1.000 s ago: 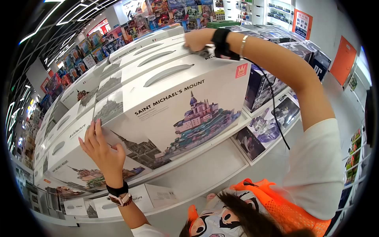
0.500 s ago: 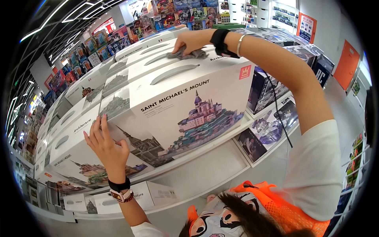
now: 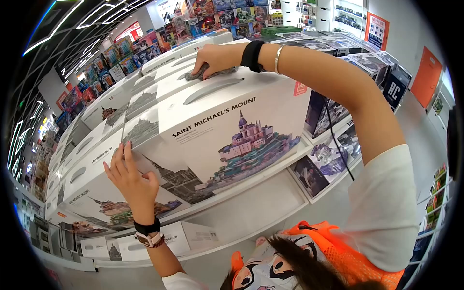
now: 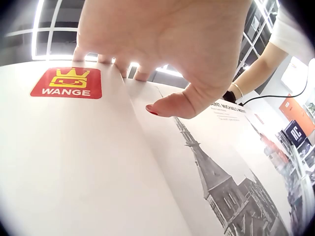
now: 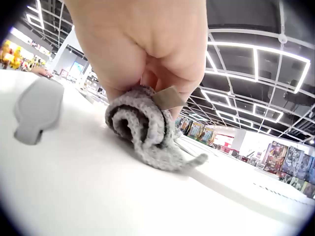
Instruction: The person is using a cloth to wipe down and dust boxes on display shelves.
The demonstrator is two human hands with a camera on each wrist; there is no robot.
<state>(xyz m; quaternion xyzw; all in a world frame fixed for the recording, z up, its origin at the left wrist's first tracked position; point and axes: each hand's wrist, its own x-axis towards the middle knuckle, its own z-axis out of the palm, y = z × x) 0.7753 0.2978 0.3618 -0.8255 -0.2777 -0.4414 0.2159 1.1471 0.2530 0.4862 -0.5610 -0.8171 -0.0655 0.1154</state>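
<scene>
My right hand (image 3: pixel 220 59) grips a bunched grey cloth (image 5: pixel 147 128) against the white box tops, just behind the grey handle (image 3: pixel 212 92) of the front box. That large Saint Michael's Mount box (image 3: pixel 193 150) carries a castle picture. In the right wrist view the cloth is rolled into folds under my fingers, with a small tag (image 5: pixel 169 98) on it. My left hand (image 3: pixel 137 188) rests its fingertips on the front box's upper left corner, fingers extended. Its thumb (image 4: pixel 172 105) lies by the printed front in the left wrist view.
More white boxes (image 3: pixel 92 154) stand in rows to the left and behind. Lower boxes (image 3: pixel 159 244) sit on a shelf beneath. Dark toy boxes (image 3: pixel 333 150) fill the right side. A black cable (image 3: pixel 333 135) hangs from my right wrist.
My right hand has moved left across the box tops with the grey cloth, away from the front box's right end. The left hand keeps its place at the corner.
</scene>
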